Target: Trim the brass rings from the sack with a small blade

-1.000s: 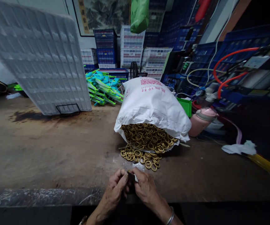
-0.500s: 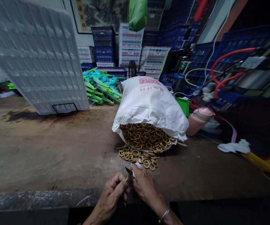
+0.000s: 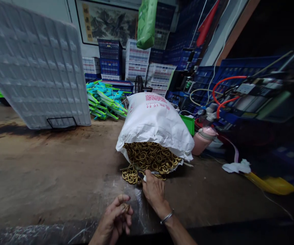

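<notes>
My right hand (image 3: 154, 189) is closed on a small knife (image 3: 141, 175). Its dark blade points up and left, over the loose rings; a bit of white shows by my fingers. Brass-coloured rings (image 3: 129, 176) lie spilled before the mouth of a white woven sack (image 3: 157, 126), and many more fill the opening. Nearer the table edge, my left hand (image 3: 116, 216) has its fingers curled and the index finger lifted. A small brownish piece, apparently a ring (image 3: 125, 207), shows at the thumb; its outline is mostly hidden.
A translucent ribbed plastic panel (image 3: 39, 68) stands on the wooden table (image 3: 60, 170) at left. Behind lie green and blue plastic pieces (image 3: 107, 100). At right are a pink bottle (image 3: 204, 139), a green tray (image 3: 188, 124), a yellow bag (image 3: 270, 183) and machinery with red hoses.
My right hand has moved forward with the knife to the spilled rings. My left hand has drawn back and its index finger has lifted from the pinch. The camera view has shifted.
</notes>
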Demonstrator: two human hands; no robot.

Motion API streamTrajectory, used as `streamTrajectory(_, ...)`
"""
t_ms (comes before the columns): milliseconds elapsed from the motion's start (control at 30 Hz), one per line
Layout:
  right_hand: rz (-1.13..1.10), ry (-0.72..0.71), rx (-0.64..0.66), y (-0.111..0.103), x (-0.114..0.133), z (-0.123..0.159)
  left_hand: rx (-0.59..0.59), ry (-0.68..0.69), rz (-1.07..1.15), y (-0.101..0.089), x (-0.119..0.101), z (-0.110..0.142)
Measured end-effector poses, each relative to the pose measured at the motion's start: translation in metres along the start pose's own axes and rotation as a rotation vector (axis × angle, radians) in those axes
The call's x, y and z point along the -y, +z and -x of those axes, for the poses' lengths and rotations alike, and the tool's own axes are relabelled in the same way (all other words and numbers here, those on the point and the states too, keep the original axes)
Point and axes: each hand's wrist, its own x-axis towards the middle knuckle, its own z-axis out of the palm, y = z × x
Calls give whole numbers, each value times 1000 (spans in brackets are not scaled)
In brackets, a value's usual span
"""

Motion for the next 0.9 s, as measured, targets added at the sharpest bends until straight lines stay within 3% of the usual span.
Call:
streamTrajectory(233,41,4,-6,10,6,-11,-101,-104,191,-3,-6,-1)
streamTrajectory(500,36,-26,-27,5,2,-13,-80,-105,67,9,-11,-8)
streamTrajectory(633,22,-32,-28,1,-2,-13,-25,13,-125,14,-15,-16)
streamTrajectory(900,-87,-187,-35,-8,-9,0,-89,342,-547,16,-14,-44)
